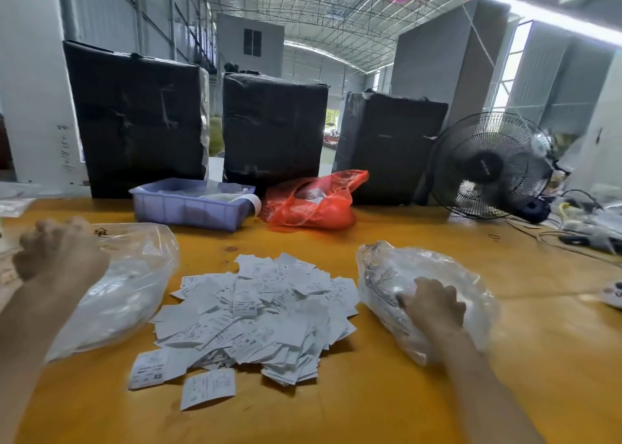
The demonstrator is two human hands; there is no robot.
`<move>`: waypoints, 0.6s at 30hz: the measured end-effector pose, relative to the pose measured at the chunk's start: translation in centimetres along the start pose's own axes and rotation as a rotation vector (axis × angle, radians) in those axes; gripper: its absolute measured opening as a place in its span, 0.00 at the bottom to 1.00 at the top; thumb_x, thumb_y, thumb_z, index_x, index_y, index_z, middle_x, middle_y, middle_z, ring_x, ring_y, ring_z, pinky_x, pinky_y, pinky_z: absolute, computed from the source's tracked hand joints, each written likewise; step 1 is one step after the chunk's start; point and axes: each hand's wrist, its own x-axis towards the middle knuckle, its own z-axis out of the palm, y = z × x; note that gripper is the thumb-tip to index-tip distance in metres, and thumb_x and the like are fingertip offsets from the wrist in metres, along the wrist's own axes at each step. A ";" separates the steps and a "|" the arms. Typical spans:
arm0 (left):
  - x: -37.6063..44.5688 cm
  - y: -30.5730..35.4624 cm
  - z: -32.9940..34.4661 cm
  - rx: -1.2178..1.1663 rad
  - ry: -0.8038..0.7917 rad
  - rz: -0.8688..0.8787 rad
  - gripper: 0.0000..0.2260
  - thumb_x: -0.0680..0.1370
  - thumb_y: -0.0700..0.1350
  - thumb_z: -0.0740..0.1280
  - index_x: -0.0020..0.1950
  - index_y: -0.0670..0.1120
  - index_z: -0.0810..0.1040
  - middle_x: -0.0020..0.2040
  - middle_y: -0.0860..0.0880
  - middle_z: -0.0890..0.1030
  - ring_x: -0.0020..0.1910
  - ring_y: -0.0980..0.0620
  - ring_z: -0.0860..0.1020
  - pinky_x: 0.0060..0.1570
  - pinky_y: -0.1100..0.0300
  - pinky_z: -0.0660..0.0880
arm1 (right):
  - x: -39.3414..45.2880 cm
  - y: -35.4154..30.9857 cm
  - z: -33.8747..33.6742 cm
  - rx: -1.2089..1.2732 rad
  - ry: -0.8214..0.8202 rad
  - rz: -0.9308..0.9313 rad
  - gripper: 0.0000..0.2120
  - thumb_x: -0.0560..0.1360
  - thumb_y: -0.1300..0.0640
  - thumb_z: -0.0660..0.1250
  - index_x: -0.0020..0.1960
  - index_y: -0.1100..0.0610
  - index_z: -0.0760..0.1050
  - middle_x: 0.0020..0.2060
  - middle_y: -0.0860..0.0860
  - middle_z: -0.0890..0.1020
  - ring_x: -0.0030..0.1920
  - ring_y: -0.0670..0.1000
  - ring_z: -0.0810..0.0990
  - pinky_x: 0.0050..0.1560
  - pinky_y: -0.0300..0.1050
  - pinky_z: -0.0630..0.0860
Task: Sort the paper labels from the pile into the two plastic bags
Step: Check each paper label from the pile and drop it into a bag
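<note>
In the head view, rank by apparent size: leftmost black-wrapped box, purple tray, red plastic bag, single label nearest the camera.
1. leftmost black-wrapped box
2. purple tray and red plastic bag: look alike, not ranked
3. single label, smallest though nearest the camera

Two bare forearms entered from the bottom edge, one on each side. No sleeve, cuff, glove or wristband showed on either. Left hand (55,253): seen from the back, knuckles a blunt ridge along the top, outline soft with blur. Left forearm broad and close to the lens, widening toward the lower corner. Right hand (434,304): also seen from the back, knuckles plain, fingers (405,300) short in view. Right forearm narrow at the wrist, thickening toward the frame edge. No ring, watch or mark could be made out on either hand.
</note>
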 end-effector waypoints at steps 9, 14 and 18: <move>-7.3 6.5 -4.8 -0.141 0.096 0.281 0.14 0.75 0.43 0.68 0.57 0.38 0.76 0.52 0.36 0.75 0.50 0.36 0.73 0.48 0.45 0.72 | 0.2 0.6 0.7 0.078 0.059 0.005 0.17 0.78 0.45 0.60 0.61 0.54 0.75 0.59 0.54 0.77 0.61 0.58 0.71 0.57 0.52 0.69; -10.2 9.1 -5.4 -0.168 0.017 0.464 0.20 0.74 0.45 0.71 0.64 0.41 0.74 0.57 0.39 0.76 0.56 0.39 0.73 0.56 0.48 0.71 | 0.3 0.1 1.3 0.118 0.078 -0.030 0.09 0.77 0.49 0.65 0.50 0.51 0.82 0.52 0.50 0.79 0.57 0.54 0.71 0.53 0.50 0.65; -11.4 10.2 -5.0 -0.230 -0.002 0.526 0.20 0.74 0.45 0.71 0.64 0.42 0.74 0.58 0.42 0.76 0.57 0.41 0.73 0.56 0.51 0.70 | 0.4 0.5 1.3 0.274 0.136 0.049 0.13 0.78 0.50 0.60 0.40 0.55 0.77 0.43 0.53 0.79 0.55 0.59 0.74 0.47 0.49 0.64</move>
